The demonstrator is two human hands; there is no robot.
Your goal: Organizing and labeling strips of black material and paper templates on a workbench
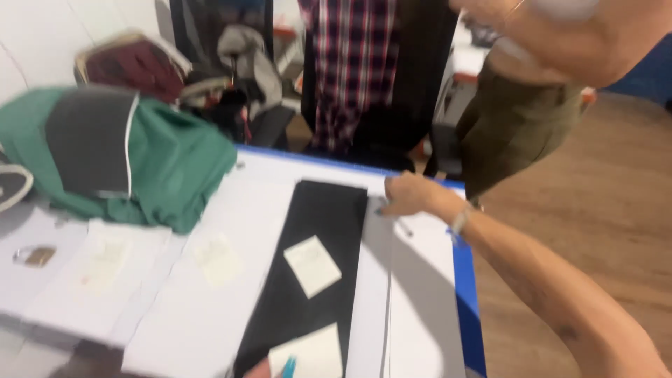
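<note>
Your right hand [409, 194] lies at the top right corner of the black strip [308, 273], fingers curled down on the table [420, 294], fingertips touching or just beside the strip's right edge; the blur hides whether it pinches the cloth or only presses beside it, so I cannot tell its grip. The strip runs from about 12 o'clock down to 6 o'clock along the middle of the white table, flat and straight. Two pale paper pieces lie on it: one [313, 265] tilted near the centre, another [308, 355] at 6 o'clock. Your left hand [257, 369] barely shows at the bottom edge, beside that lower paper, with something blue just by it; whether it holds anything cannot be told. At 9 to 10 o'clock a green cloth heap [175, 168] with a dark panel [87, 140] sits well apart from the strip. Another person [532, 105] stands at 1 o'clock beyond the table. By my reading you are squaring the strip's far end, and any further smoothing calls for a light, even press along that right edge without shifting the papers.
</note>
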